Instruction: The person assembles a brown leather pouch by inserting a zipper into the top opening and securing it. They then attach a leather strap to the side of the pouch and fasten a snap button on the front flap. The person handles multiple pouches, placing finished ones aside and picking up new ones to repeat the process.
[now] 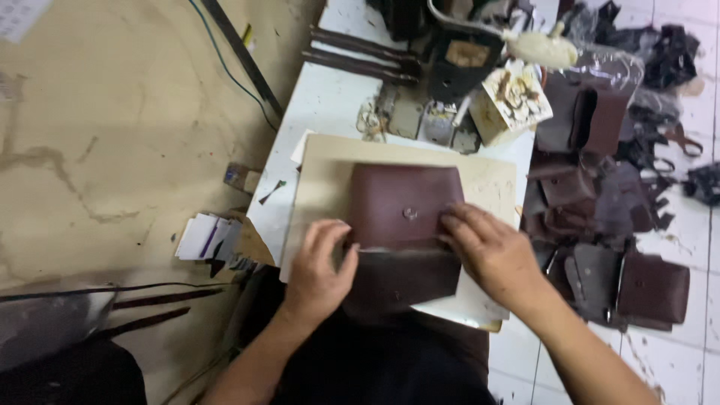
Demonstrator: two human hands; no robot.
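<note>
Two hands press a brown leather pouch flat

Two hands work at lower centre. The left hand lies with fingers curled on the pouch at its left edge, pinning it. The right hand lies with fingers spread flat across the flap, near the snap. The pouch rests on a pale board at mid-frame, on a white bench. Right of it lies a pile of pouches. Farther up stand a small box and dark straps. As I judge it, uneven pressure could slide the flap askew, and the board, overhanging the near edge, could tip.
</note>
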